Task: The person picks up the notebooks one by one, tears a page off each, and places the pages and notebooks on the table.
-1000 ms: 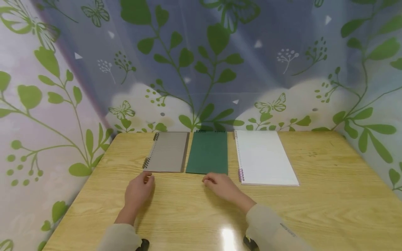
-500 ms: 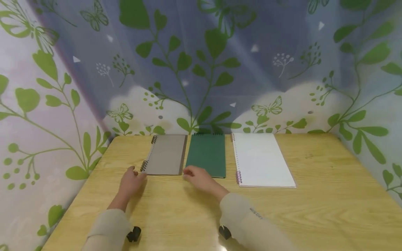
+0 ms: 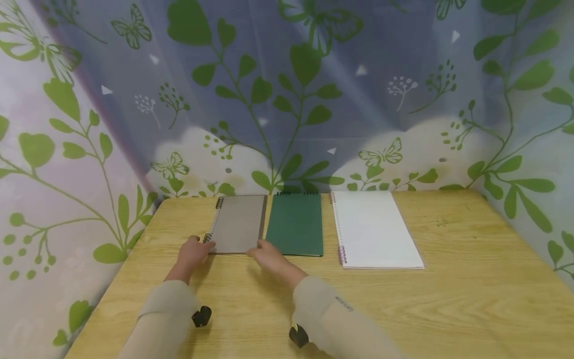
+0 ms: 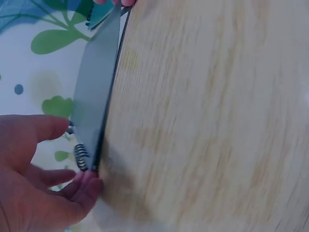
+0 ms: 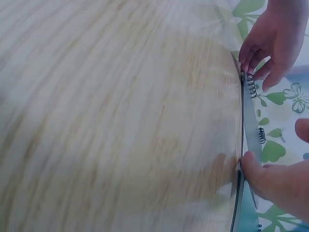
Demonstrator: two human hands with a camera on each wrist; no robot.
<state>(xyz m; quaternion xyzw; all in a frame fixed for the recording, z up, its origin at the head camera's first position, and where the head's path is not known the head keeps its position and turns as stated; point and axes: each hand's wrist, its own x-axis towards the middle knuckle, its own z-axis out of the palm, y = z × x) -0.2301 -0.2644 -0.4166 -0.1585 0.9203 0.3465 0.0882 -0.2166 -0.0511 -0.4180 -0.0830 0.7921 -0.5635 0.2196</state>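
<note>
A grey spiral notebook [image 3: 237, 224] lies on the table with its black coil to the left. My left hand [image 3: 193, 253] holds its near left corner. In the left wrist view, fingertips [image 4: 89, 186] meet that corner beside the coil and another digit hovers above the cover. At the near right corner my right hand [image 3: 273, 262] pinches the notebook's edge; the right wrist view shows a fingertip [image 5: 250, 162] against it. Just right of it lies a dark green notebook [image 3: 296, 224] with its coil at the far edge.
A larger white spiral notebook [image 3: 376, 229] with a purple coil lies further right. All three stand in a row along the far edge of the wooden table [image 3: 426, 309]. Behind and beside rises a leaf-patterned curtain [image 3: 314, 119].
My right hand has moved left from the green notebook's near edge to the grey one's right corner. My left hand has moved out to the left, then in onto the grey notebook's left corner.
</note>
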